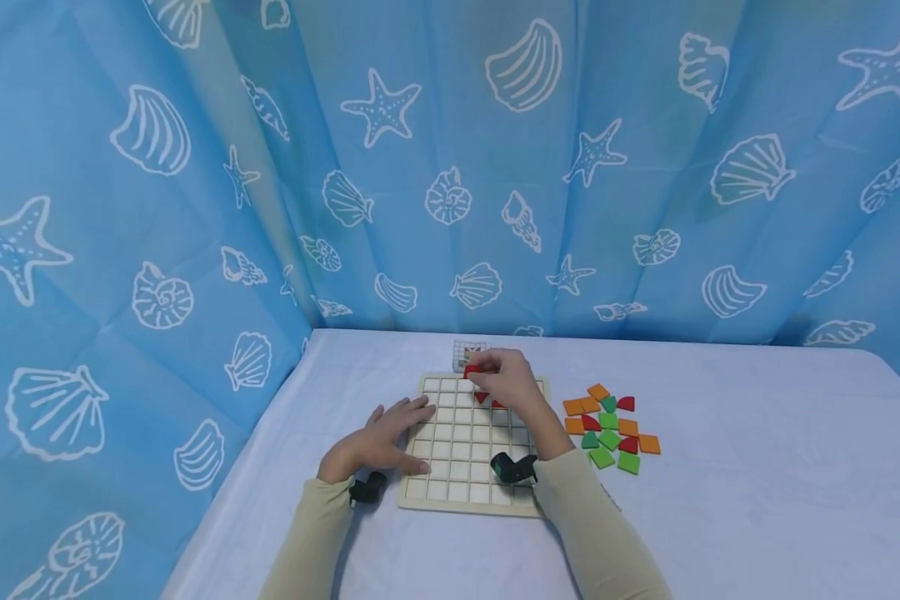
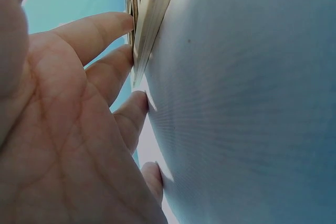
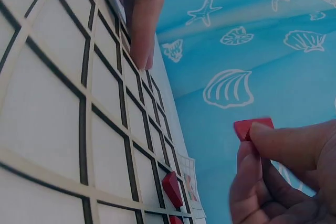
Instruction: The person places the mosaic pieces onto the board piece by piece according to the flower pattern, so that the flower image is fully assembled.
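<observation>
Left hand point(image 1: 378, 442) outspread on board point(image 1: 459, 471), right hand point(image 1: 508, 382) tight on red piece point(image 3: 243, 128)

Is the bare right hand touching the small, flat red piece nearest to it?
Touching: in the right wrist view, the bare right hand pinches the small, flat red piece, with no gap visible.

I face a softly rippled blue curtain point(image 1: 435, 250), printed with white shells point(image 1: 753, 168) and starfish point(image 1: 381, 108), hanging along the far and left sides of my white-covered bench point(image 1: 765, 492).
</observation>
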Available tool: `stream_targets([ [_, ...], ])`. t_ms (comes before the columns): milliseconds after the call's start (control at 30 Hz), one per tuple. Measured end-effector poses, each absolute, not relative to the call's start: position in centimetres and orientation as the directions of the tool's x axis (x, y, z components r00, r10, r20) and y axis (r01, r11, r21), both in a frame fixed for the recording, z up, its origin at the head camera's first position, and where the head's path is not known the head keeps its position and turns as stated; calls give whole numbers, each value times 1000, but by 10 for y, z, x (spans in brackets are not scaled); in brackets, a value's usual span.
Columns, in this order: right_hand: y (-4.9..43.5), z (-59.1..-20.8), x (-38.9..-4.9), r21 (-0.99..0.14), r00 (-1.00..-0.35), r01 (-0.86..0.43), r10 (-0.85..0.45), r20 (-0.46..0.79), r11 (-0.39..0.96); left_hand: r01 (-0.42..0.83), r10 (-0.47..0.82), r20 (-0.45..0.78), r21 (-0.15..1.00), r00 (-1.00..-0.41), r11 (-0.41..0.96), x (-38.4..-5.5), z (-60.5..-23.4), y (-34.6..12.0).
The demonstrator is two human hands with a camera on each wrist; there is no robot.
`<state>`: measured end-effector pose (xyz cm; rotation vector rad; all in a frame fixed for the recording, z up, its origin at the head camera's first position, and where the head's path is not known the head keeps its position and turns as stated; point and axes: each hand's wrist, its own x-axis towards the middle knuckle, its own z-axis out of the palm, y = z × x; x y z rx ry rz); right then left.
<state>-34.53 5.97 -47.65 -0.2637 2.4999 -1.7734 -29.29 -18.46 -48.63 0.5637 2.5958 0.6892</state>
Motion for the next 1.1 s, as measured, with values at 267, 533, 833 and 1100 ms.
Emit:
stream_targets([
  [267, 55, -476, -346, -958, -983, -67, -183, 16, 279, 290, 476, -258, 528, -841, 798, -294, -487, -185],
  [533, 54, -478, -347, -928, -989, -96, -137, 49, 360, 295, 480, -252, 532, -840, 794, -293, -486, -185],
  [833, 58, -479, -351, -913, -988, -138, -114, 101, 384, 290, 477, -257, 529, -841, 797, -293, -486, -186],
  [1100, 61, -480, -356, -895, -994, -113, -48, 103, 431, 289, 474, -259, 525, -841, 800, -295, -488, -185],
])
